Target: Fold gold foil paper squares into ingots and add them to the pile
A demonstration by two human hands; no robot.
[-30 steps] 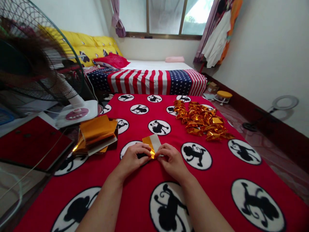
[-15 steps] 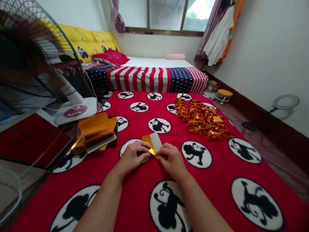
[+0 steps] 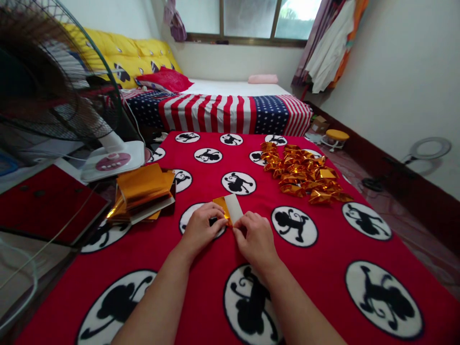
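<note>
A small folded sheet of gold paper [image 3: 233,208], with a pale strip showing along its right side, lies on the red cloth [image 3: 201,306] printed with monkeys. My left hand [image 3: 205,226] pinches its lower left edge. At the lower right corner, the fingers of my right hand [image 3: 254,235] are closed on the same sheet. Left of my hands rests a stack of gold sheets [image 3: 143,189]. Several folded gold paper pieces [image 3: 298,170] are grouped at the far right of the cloth.
An electric fan [image 3: 115,155] stands at the left, beside a dark red box [image 3: 46,201]. Beyond the cloth is a bed [image 3: 223,112] with a striped cover. A yellow stool [image 3: 337,135] and a ring lamp [image 3: 429,148] are on the right.
My left hand has slid slightly right along the sheet's lower edge, and less of the gold side shows. The whole view has shifted a little.
</note>
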